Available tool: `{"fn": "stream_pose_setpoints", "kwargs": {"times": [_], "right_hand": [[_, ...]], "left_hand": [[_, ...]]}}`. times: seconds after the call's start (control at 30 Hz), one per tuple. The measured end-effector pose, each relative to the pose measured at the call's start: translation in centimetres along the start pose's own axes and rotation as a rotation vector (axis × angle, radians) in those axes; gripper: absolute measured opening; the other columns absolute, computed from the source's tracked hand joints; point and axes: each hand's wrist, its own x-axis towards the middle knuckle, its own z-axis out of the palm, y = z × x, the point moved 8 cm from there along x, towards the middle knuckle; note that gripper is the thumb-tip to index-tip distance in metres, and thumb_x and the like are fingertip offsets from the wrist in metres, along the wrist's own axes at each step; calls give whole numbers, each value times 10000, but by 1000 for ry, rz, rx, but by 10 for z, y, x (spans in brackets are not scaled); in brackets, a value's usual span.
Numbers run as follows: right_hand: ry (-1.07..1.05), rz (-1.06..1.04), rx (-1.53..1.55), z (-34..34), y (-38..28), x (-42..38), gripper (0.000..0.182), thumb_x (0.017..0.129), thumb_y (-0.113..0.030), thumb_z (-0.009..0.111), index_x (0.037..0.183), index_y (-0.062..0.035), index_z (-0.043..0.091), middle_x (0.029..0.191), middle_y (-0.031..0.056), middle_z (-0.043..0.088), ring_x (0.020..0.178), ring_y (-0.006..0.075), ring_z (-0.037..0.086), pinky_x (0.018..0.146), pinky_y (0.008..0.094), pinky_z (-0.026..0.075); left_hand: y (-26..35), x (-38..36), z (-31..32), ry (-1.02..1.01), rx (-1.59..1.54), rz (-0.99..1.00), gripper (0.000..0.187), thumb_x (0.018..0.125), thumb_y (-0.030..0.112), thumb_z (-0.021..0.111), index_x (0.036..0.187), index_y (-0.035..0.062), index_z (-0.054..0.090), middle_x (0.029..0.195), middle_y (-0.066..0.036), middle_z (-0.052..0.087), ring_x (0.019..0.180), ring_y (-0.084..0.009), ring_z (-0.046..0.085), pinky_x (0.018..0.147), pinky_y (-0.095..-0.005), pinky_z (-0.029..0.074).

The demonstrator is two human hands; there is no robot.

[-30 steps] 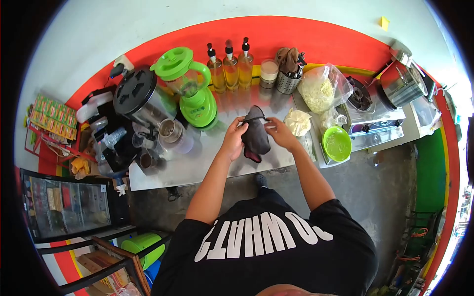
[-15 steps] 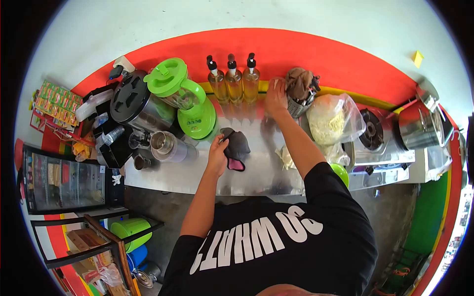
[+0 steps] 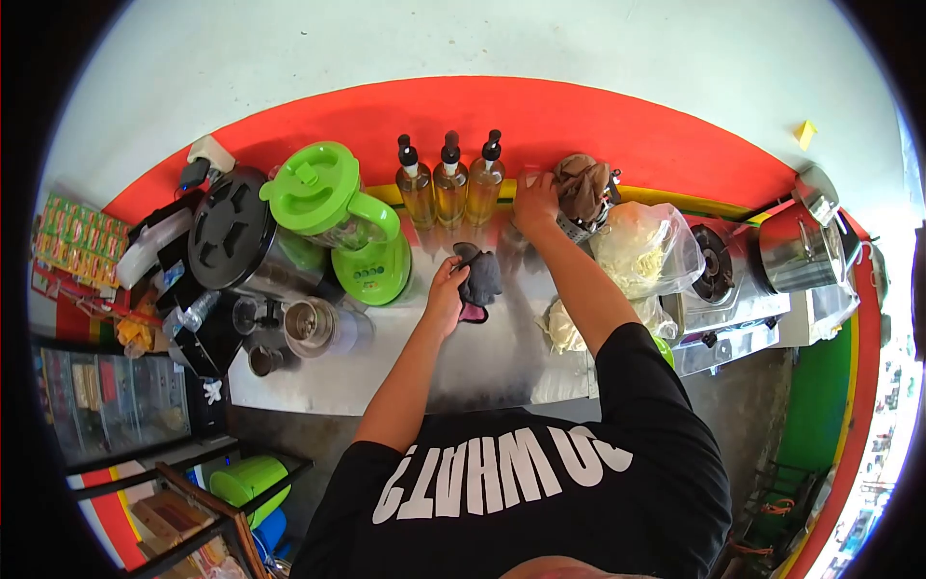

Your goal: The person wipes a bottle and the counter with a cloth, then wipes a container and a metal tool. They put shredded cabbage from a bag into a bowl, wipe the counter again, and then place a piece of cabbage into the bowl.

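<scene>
My left hand (image 3: 446, 297) is closed on the edge of a dark grey cloth piece with a pink lining (image 3: 480, 280), held over the steel counter (image 3: 415, 372). At the back of the counter, my right hand (image 3: 536, 205) has its fingers bent around something I cannot make out. Right beside that hand stands a grey perforated basket (image 3: 576, 230) with a brown cloth (image 3: 582, 187) bundled on top. Left of the hand, three pump bottles of amber liquid (image 3: 450, 193) are lined up along the wall.
A green-lidded blender (image 3: 371, 275), a steel drum with a black lid (image 3: 229, 232) and a steel flask (image 3: 311, 326) crowd the left side. To the right are a clear bag of pale shreds (image 3: 646, 249), a gas burner (image 3: 712, 265) and a steel pot (image 3: 801, 249).
The view has tilted, so the counter sits lower. My right hand stays by the basket with its fingers more bent. The grey cloth in my left hand has turned and looks narrower.
</scene>
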Motion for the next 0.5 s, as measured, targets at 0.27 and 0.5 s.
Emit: {"fn": "stream_pose_setpoints", "kwargs": {"times": [0.27,0.5], "right_hand": [[0,-37,-14,-7,-9,-3,851,748,-147,783,1498,-173,383,1292,221,480,1269,409,476,1007,449,465],[-2,-73,163,-30,-21,-52,885,661,-70,824,1447,-170,429,1307,236,433,1233,438,487,1014,482,463]], "left_hand": [[-22,25,-43,13,44,-80,200,1033,131,558,1226,77,558,1168,-71,662,1076,-205,667,922,-373,540],[-36,22,-63,75,57,-124,225,1050,167,551,1250,65,569,1172,-71,662,1085,-196,655,938,-368,536]]}}
